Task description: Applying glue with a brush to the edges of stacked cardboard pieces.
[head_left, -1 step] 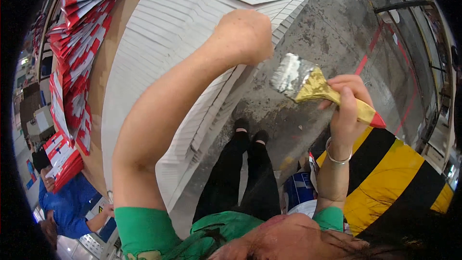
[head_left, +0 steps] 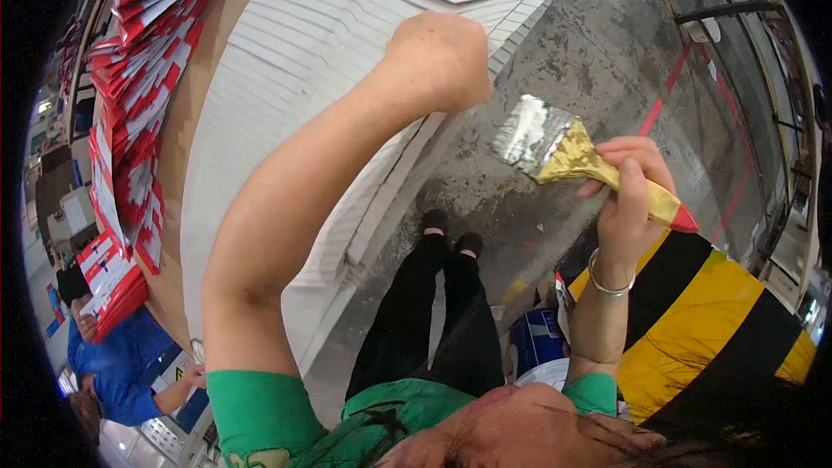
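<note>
In my right hand [head_left: 631,186] is a wide flat paintbrush [head_left: 576,159] with a yellow handle and a red end. Its bristles carry thick white paste and point left, above the floor and apart from the sheets. My left hand [head_left: 440,61] is bent down at the right edge of a long spread of overlapping white sheets [head_left: 286,61]; its fingers are hidden behind the wrist and the back of the hand. The sheets lie fanned in rows on the table, with stepped edges toward me.
Red-and-white folded paper pieces [head_left: 147,104] lie piled along the brown tabletop [head_left: 184,165] at the left. A person in blue [head_left: 121,368] works at lower left. A blue bucket [head_left: 539,342] stands by a yellow-and-black striped surface [head_left: 693,312] at lower right.
The brush and my right hand have shifted very slightly to the right. My left hand has risen a touch, staying at the sheets' edge.
</note>
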`<state>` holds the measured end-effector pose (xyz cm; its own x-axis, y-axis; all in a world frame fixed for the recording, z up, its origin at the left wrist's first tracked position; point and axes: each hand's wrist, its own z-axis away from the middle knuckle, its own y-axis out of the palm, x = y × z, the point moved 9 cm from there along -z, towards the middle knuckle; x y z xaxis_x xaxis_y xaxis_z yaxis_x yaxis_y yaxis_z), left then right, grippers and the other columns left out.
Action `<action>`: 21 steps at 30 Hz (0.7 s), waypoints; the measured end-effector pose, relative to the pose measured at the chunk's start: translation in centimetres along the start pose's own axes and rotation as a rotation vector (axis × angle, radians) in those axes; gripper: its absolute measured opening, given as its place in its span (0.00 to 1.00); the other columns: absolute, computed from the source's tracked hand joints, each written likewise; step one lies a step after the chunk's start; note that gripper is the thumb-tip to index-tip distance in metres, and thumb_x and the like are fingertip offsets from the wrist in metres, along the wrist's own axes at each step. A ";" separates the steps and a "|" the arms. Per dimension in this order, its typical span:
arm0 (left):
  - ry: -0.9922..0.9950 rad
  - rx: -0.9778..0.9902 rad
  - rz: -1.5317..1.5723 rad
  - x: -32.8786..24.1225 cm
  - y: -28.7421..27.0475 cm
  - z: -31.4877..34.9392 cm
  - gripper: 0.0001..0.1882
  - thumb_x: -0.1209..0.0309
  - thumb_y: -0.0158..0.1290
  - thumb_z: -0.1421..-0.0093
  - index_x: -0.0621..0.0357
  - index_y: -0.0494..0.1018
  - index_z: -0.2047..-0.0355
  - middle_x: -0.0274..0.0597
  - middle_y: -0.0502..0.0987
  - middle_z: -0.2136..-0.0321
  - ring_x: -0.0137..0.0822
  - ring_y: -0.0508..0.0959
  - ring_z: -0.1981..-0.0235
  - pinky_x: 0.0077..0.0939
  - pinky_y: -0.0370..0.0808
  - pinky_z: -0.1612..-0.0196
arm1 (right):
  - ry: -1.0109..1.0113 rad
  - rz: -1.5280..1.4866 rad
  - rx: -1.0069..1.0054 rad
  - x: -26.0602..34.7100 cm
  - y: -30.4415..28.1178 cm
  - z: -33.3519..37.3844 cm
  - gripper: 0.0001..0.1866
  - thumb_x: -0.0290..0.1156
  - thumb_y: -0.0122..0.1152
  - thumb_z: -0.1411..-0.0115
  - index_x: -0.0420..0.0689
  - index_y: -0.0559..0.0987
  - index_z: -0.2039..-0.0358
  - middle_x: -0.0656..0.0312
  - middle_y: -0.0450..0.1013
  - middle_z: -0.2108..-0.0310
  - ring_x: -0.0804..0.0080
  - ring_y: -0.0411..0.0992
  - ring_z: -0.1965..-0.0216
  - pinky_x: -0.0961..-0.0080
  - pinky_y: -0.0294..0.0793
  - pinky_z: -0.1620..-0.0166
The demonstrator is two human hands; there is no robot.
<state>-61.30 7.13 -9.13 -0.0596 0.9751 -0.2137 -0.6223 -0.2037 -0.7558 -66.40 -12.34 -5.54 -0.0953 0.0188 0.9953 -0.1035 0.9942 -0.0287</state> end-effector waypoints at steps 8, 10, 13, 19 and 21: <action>-0.334 -0.279 -0.449 3.6 10.3 10.0 0.48 0.46 0.58 0.52 0.81 0.58 0.48 0.70 0.64 0.50 0.61 0.66 0.48 0.46 0.71 0.53 | 0.053 -0.055 0.000 -1.0 -2.4 3.6 0.10 0.25 0.46 0.40 0.32 0.72 0.73 0.53 0.69 0.66 0.75 0.68 0.81 0.83 0.69 0.77; -0.484 -0.306 -0.399 5.5 10.5 11.9 0.50 0.47 0.58 0.52 0.83 0.55 0.47 0.73 0.65 0.52 0.61 0.66 0.47 0.45 0.71 0.52 | 0.052 -0.086 0.020 -1.1 -1.8 3.8 0.10 0.25 0.46 0.40 0.33 0.73 0.73 0.53 0.70 0.67 0.75 0.68 0.82 0.83 0.69 0.77; -0.313 -0.246 -0.328 6.0 9.5 11.0 0.52 0.47 0.59 0.53 0.84 0.52 0.45 0.79 0.63 0.53 0.65 0.66 0.48 0.46 0.71 0.51 | 0.046 -0.106 0.040 -0.7 -0.6 4.0 0.10 0.25 0.47 0.40 0.33 0.73 0.73 0.54 0.70 0.67 0.75 0.69 0.81 0.83 0.69 0.78; -0.238 -0.346 -0.452 4.6 8.8 10.8 0.30 0.68 0.54 0.52 0.84 0.61 0.55 0.84 0.66 0.62 0.66 0.74 0.60 0.44 0.74 0.56 | 0.014 -0.193 -0.008 -0.8 1.3 2.5 0.08 0.25 0.49 0.40 0.32 0.72 0.72 0.55 0.70 0.67 0.76 0.69 0.81 0.83 0.69 0.78; -0.208 -0.202 0.009 6.7 8.5 11.2 0.17 0.72 0.50 0.52 0.76 0.65 0.66 0.73 0.70 0.65 0.62 0.74 0.64 0.46 0.73 0.61 | -0.004 -0.135 0.011 -1.0 2.4 2.1 0.08 0.25 0.49 0.40 0.33 0.73 0.72 0.57 0.70 0.68 0.76 0.70 0.81 0.83 0.70 0.77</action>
<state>-75.74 12.90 -10.03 -0.2361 0.9660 -0.1055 -0.4544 -0.2057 -0.8667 -68.68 -10.16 -6.79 -0.0842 -0.1158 0.9897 -0.1268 0.9864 0.1047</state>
